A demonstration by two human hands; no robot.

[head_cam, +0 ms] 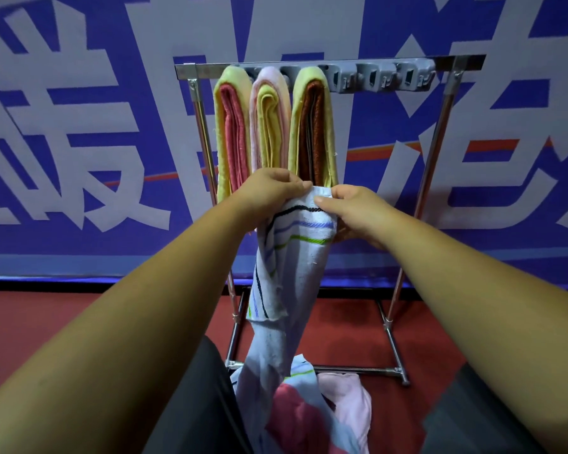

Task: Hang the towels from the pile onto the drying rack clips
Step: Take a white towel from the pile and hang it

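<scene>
both hands, left hand (269,188) and right hand (351,208), are pinching the striped towel's (286,257) top edge, fingers curled, below the rack (440,126) with three towels (271,126) hanging

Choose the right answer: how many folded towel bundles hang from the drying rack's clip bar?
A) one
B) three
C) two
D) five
B: three hang side by side on the grey clip bar: a yellow-and-red bundle, a pink-and-yellow bundle and a yellow-and-brown bundle; the striped towel is pinched by the left hand and the right hand, not yet clipped.
</scene>
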